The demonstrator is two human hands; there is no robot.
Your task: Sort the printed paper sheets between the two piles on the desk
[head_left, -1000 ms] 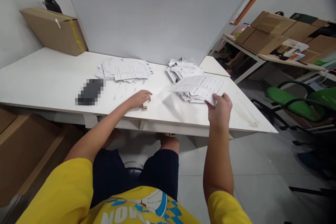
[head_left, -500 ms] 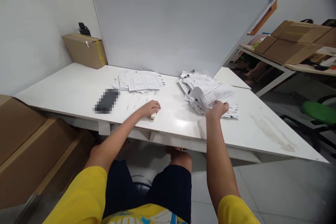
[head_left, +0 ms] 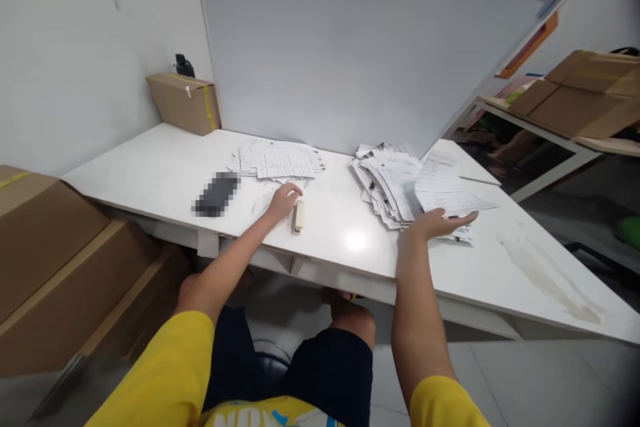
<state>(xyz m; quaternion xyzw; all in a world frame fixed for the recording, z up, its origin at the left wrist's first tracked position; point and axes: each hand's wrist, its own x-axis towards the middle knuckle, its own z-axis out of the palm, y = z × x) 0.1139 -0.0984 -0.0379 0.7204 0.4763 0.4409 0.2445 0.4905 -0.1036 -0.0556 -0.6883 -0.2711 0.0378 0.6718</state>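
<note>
My right hand (head_left: 440, 223) grips a printed sheet of paper (head_left: 445, 192) at its near edge, thumb and fingers around it. The sheet is lifted and curls above an untidy pile of papers (head_left: 387, 180) on the right half of the table. Just left of a small cream-coloured stapler (head_left: 299, 217), my left hand (head_left: 286, 201) rests on the table with its fingers loosely bent, apart from the stapler. A second, flatter pile of printed papers (head_left: 283, 161) lies farther back, beyond the left hand.
A blurred-out dark flat object (head_left: 217, 194) lies on the white table (head_left: 345, 240) at left. A whiteboard (head_left: 370, 60) stands along the back. A cardboard box (head_left: 183, 103) sits in the far left corner; more boxes (head_left: 75, 267) stand beside the table. A grey smear (head_left: 550, 277) marks the right side.
My right hand has moved right and turned, pulling the sheet's edge along. My left hand has slipped off the stapler to its left, leaving it uncovered. The view has shifted slightly left.
</note>
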